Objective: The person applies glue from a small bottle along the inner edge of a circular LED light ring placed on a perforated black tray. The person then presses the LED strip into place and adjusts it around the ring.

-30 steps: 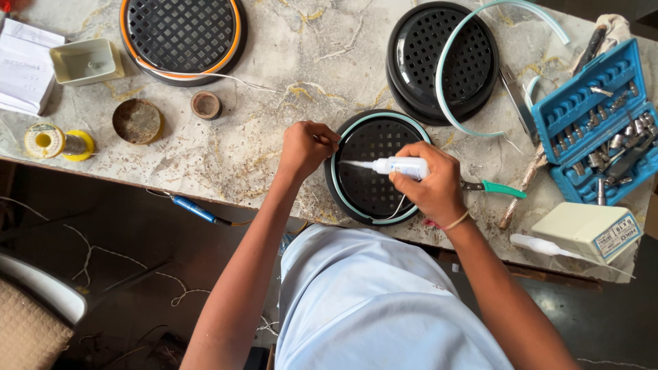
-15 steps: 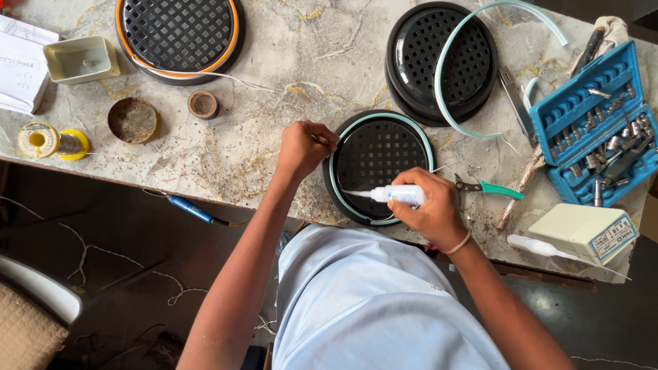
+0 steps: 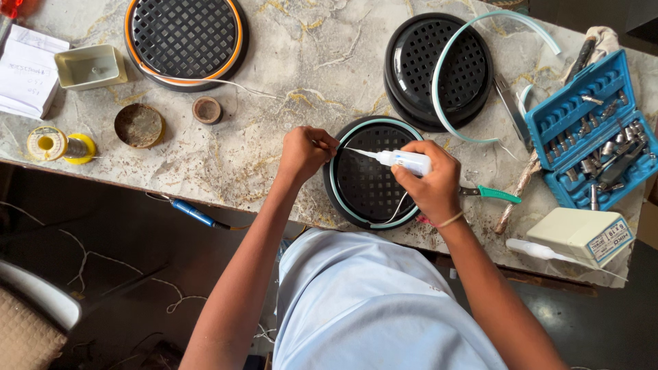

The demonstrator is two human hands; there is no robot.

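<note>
A round black grille (image 3: 373, 183) with a pale teal ring along its rim lies at the near edge of the marble table (image 3: 288, 123). My right hand (image 3: 428, 181) grips a small white glue bottle (image 3: 404, 162), its thin nozzle pointing left at the grille's upper left rim. My left hand (image 3: 306, 152) pinches a thin wire or strip end at that same spot on the rim. A thin white wire trails across the grille's lower part.
Another black grille with an orange ring (image 3: 184, 40) sits at the back left, a stacked black grille (image 3: 439, 68) with a loose teal strip at the back right. A blue tool case (image 3: 595, 130), a white box (image 3: 589, 235), green-handled pliers (image 3: 490, 194), a solder spool (image 3: 49, 144) and small tins lie around.
My right hand brought the glue bottle from lower down up to the grille's upper left rim, next to my left hand, which stayed pinching at the rim.
</note>
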